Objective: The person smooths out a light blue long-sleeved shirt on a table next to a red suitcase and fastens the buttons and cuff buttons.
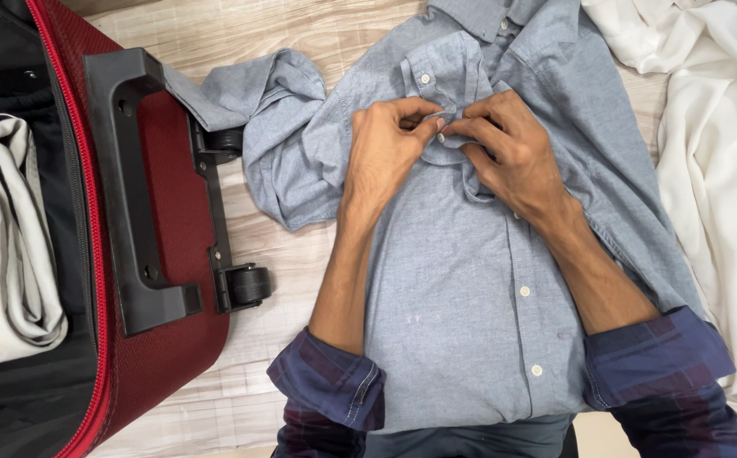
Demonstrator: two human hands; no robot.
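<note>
A light blue button-up shirt [462, 280] lies flat on the wooden surface, collar away from me, with white buttons down its front. My left hand [385, 148] and my right hand [508, 148] meet at the shirt's chest, just below the collar. The fingertips of both hands pinch the placket fabric around a button there. One sleeve [275, 102] lies bunched out to the left. My forearms rest over the shirt, dark plaid cuffs rolled up.
An open red suitcase [165, 254] with black handle and wheels lies at the left, holding a folded white-and-black garment [3, 246]. A white garment [716, 144] is spread at the right. Pale wooden surface [241, 34] shows beneath.
</note>
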